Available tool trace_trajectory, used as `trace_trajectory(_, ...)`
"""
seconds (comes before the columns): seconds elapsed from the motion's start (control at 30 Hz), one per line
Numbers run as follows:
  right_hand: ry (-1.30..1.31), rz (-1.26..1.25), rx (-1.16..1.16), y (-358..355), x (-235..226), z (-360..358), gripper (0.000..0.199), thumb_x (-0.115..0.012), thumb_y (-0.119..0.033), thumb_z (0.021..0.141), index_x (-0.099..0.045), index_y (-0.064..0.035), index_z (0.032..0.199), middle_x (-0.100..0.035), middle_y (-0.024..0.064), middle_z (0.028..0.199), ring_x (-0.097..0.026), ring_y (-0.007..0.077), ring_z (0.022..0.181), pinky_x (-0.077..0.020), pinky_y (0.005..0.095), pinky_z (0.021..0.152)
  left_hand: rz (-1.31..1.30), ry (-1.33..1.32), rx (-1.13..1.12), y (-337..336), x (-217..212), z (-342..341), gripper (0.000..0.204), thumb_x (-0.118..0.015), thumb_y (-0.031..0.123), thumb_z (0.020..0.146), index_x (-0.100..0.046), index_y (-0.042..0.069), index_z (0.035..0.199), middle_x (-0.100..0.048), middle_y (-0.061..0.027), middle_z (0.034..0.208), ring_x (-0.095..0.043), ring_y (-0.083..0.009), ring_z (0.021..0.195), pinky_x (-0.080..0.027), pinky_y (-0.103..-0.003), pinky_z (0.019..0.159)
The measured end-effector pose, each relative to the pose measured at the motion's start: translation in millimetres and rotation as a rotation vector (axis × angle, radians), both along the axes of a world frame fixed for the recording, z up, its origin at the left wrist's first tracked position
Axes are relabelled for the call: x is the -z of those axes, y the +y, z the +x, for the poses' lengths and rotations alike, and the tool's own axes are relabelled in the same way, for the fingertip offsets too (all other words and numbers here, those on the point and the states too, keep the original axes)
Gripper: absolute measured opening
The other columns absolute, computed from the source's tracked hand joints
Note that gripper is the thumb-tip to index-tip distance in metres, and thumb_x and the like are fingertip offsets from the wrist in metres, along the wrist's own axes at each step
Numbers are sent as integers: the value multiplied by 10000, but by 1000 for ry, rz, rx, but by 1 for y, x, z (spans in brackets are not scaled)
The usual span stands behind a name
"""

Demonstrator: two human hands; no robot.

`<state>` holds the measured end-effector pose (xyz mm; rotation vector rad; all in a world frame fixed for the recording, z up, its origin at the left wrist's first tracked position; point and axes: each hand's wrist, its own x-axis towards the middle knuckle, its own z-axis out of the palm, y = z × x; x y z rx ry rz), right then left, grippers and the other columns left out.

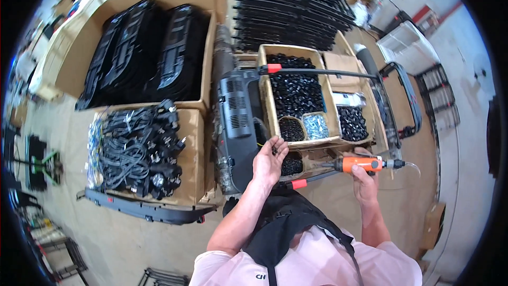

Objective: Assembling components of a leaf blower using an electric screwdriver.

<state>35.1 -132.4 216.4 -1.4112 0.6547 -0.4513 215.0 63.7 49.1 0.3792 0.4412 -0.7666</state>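
Note:
My right hand [365, 182] is wrapped round an orange power screwdriver [347, 164], which lies level with its bit pointing left and a thin coiled lead at its other end. Palm up, my left hand [269, 163] has its fingers curled in, with small dark bits at the fingertips that I cannot make out. Just right of it is a small bin of dark screws [291, 164]. Beyond both hands stands a divided cardboard box [330, 140] holding black plastic parts [296, 87], dark screws [291, 128], silvery screws [316, 126] and more black pieces [353, 123].
A long black vented housing [236, 108] stands left of the box, within a frame with red-ended bars [328, 72]. Farther left, bundled power cords [129, 151] lie on a carton and black molded shells [177, 47] fill a large one. Black racks [291, 10] are stacked behind.

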Motion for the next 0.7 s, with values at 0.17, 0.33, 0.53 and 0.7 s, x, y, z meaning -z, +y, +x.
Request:
trace_trajectory(0.17, 54, 139, 210, -17, 25, -95, 627, -761, -89, 859, -512, -8, 1428, -688, 218, 1269, -689, 342, 1203, -561, 506, 1035, 109, -168, 122, -59, 5, 37, 485, -419, 343, 1161, -507, 0, 1494, -596, -129, 1463, -534, -267, 1377, -384, -436, 1207)
trace_trajectory(0.33, 159, 261, 268, -44, 78, -150, 648, -759, -94, 871, -477, -17, 1449, -690, 240, 1258, -694, 350, 1197, -585, 531, 1007, 552, -524, 196, -84, 3, 30, 579, -432, 369, 1155, -417, 12, 1610, -379, -127, 1700, -345, -241, 1555, -208, -405, 1290)
trace_trajectory(0.53, 108, 580, 307, -95, 201, -145, 585, -735, -218, 934, -498, -103, 1456, -626, 98, 1364, -636, 318, 1248, -514, 571, 1078, 899, -1060, 696, -55, 9, -31, 446, -433, 350, 1146, -650, 22, 1356, -734, -165, 1240, -697, -261, 1155, -521, -418, 1030)
trace_trajectory(0.7, 120, 1076, 529, -145, 356, -107, 289, -705, -280, 1007, -573, -119, 1208, -685, 93, 1059, -696, 284, 1014, -601, 494, 918, 1496, -1348, 1193, -83, -21, -92, 549, -458, 523, 1092, -753, 62, 1067, -753, -270, 1018, -723, -462, 1019, -569, -551, 923)
